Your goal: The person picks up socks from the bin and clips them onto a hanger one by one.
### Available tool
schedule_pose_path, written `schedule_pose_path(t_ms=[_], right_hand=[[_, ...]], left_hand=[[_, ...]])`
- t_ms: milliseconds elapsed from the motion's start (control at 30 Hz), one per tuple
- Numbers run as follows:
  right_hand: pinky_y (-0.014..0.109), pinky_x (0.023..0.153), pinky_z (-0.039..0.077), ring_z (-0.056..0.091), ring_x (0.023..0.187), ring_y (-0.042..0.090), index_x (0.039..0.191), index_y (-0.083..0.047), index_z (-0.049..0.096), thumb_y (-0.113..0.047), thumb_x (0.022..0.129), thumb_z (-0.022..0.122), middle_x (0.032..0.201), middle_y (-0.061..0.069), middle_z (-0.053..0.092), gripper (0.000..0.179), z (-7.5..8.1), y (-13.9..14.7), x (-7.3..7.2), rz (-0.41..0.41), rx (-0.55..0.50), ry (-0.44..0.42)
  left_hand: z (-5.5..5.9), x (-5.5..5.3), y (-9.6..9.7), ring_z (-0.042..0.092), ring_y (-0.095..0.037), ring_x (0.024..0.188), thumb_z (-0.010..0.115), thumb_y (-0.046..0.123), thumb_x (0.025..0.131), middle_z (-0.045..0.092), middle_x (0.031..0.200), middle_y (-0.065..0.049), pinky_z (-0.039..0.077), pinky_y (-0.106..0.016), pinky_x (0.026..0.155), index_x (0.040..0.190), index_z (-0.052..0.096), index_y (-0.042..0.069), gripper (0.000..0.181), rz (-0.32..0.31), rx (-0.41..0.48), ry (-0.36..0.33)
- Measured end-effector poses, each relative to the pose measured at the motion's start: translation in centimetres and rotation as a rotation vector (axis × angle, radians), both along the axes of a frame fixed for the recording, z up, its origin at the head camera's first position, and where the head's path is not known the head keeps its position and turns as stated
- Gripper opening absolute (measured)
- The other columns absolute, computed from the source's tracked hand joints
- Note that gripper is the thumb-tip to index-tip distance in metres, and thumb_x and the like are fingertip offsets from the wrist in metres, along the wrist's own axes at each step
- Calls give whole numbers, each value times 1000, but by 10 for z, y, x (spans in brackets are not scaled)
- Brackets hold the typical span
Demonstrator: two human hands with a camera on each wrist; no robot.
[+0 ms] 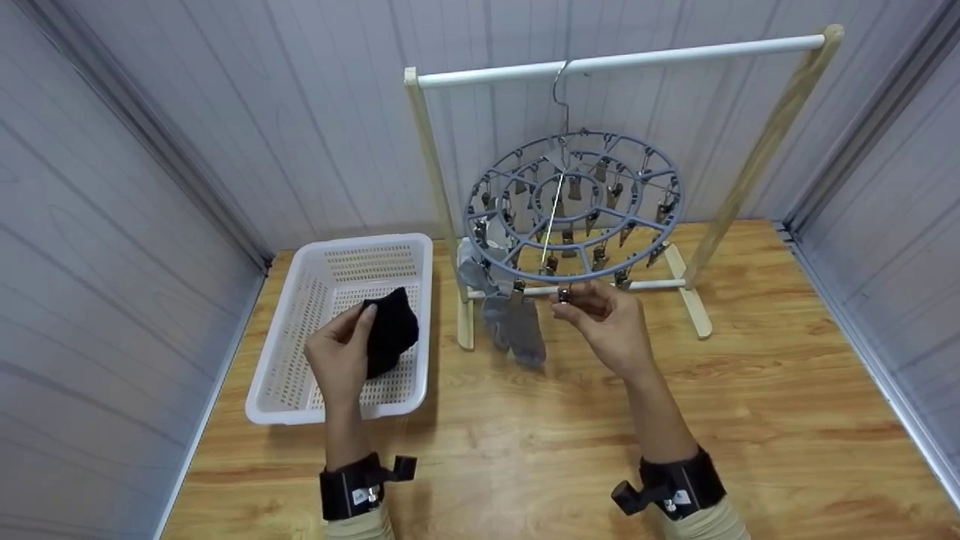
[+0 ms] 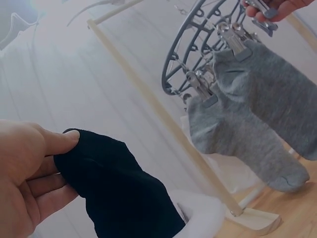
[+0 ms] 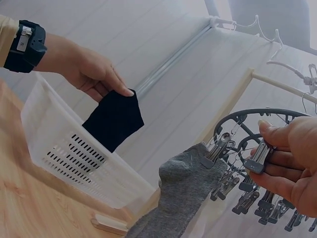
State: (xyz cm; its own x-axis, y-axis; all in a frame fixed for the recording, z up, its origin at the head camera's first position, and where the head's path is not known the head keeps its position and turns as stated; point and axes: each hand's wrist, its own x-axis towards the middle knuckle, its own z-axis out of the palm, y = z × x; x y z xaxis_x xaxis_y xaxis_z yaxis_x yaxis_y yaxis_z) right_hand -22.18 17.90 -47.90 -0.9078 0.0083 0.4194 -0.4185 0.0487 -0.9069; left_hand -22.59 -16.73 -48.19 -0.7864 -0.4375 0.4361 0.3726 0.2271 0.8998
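Observation:
My left hand (image 1: 341, 356) pinches a black sock (image 1: 391, 330) by its edge, over the white basket (image 1: 431, 315). In the left wrist view the sock (image 2: 124, 183) hangs from between thumb and fingers. At the front rim of the round drying hanger (image 1: 577, 276), my right hand (image 1: 611, 326) holds a metal clip (image 3: 258, 156) between thumb and fingers. Left of that hand, grey socks (image 1: 517, 326) hang from neighbouring clips. Two of these, a nearer grey sock (image 2: 277, 89) and another grey sock (image 2: 237, 134), show in the left wrist view.
The hanger hooks over the white bar (image 1: 637, 58) of a wooden-legged stand (image 1: 757, 165). Several unused clips (image 1: 626, 232) dangle from its rings. Beneath everything is a wood-grain tabletop (image 1: 525, 450), with panelled walls (image 1: 337, 112) at the back and sides.

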Motion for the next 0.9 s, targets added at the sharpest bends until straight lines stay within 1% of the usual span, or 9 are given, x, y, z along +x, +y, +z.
schedule_pose_path(t_ms=[100,200,267,367,533,700,800,900], right_hand=[[39,83,64,77,93,25,109,4,74,0,91,82,105,20,77,20,0,-1,1,5,12,8],[39,83,64,77,93,25,110,5,74,0,92,81,106,18,77,20,-1,-1,1,10,15,7],[39,83,64,77,93,26,110,5,74,0,92,81,106,18,77,21,-1,-2,2,11,13,1],[39,83,63,77,93,26,111,5,73,0,92,81,106,20,77,21,-1,-1,2,6,11,-8],[39,83,63,78,93,26,111,6,73,0,93,80,107,25,76,20,1,0,2,5,9,-9],[39,83,64,78,93,27,110,7,72,2,92,81,107,24,76,21,2,0,2,3,-3,-16],[40,82,64,78,92,27,110,6,72,2,92,81,107,26,75,20,2,0,2,2,-8,-19],[40,82,64,78,91,26,110,6,73,2,92,80,107,29,74,20,2,1,2,1,-7,-12]], left_hand=[[-3,-2,1,72,-8,78,79,0,94,78,100,-25,57,-16,72,105,79,-9,14,-2,2,0],[-11,-6,1,73,-9,78,81,0,93,78,100,-23,58,-18,72,104,80,-7,14,1,3,13],[-15,-9,0,74,-8,78,82,2,93,78,99,-22,59,-18,72,104,81,-6,14,4,-9,36],[-17,-10,-1,74,-6,79,83,4,92,79,98,-20,59,-19,72,103,81,-4,14,-7,-24,84],[-10,-5,3,75,-7,78,84,4,91,79,97,-18,60,-19,71,103,82,-4,14,-31,-27,147],[-3,3,10,75,-10,78,84,0,90,79,96,-17,60,-19,70,103,82,-4,13,-30,-46,192],[1,9,15,76,-11,80,82,-1,91,79,96,-17,61,-20,71,103,82,-4,13,-57,-58,218],[5,14,20,77,-13,83,81,-4,91,79,97,-17,62,-23,73,104,81,-5,12,-98,-78,246]])
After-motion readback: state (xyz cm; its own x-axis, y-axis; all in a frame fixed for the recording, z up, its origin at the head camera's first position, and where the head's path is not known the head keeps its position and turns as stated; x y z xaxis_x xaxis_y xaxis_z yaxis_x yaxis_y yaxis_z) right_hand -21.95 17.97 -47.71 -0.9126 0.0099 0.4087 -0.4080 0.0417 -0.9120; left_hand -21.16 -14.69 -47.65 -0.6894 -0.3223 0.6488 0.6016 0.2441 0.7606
